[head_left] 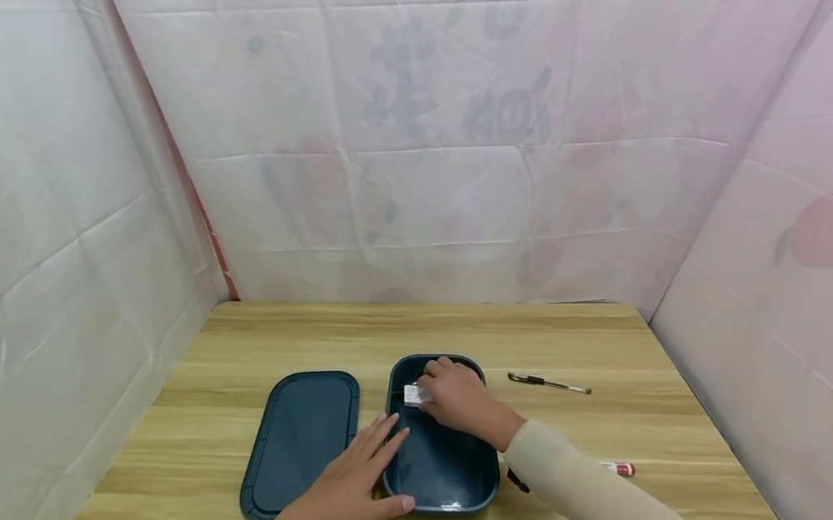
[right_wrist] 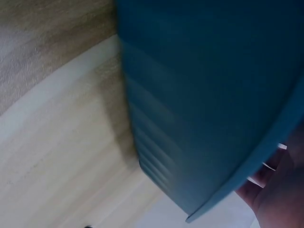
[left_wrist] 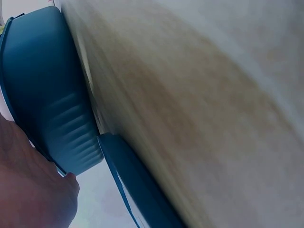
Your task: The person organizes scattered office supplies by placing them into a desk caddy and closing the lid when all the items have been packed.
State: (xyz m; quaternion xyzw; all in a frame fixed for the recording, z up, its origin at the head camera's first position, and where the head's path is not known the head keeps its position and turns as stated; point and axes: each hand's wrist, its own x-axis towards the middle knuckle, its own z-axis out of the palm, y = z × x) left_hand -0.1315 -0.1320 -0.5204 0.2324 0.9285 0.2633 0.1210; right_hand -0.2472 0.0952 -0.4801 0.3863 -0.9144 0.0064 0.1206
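A dark blue plastic box (head_left: 445, 468) stands lidless on the table. My right hand (head_left: 457, 398) reaches into its far part and grips a small white block (head_left: 414, 395) with grey print, fingers curled over it. In the right wrist view, the box wall (right_wrist: 190, 104) covers most of the picture, and the fingers (right_wrist: 270, 171) show past its rim. My left hand (head_left: 357, 484) rests at the box's near left rim, fingers stretched out, thumb apart. The left wrist view shows that hand (left_wrist: 33, 185) against the ribbed outer wall (left_wrist: 52, 95).
The matching dark blue lid (head_left: 305, 433) lies flat left of the box. A black-and-clear pen (head_left: 548, 383) lies to the right. A red-and-white tube (head_left: 621, 468) and a black object (head_left: 518, 481) are partly hidden by the right sleeve. Pale printed sheets hang around the table (head_left: 289, 327).
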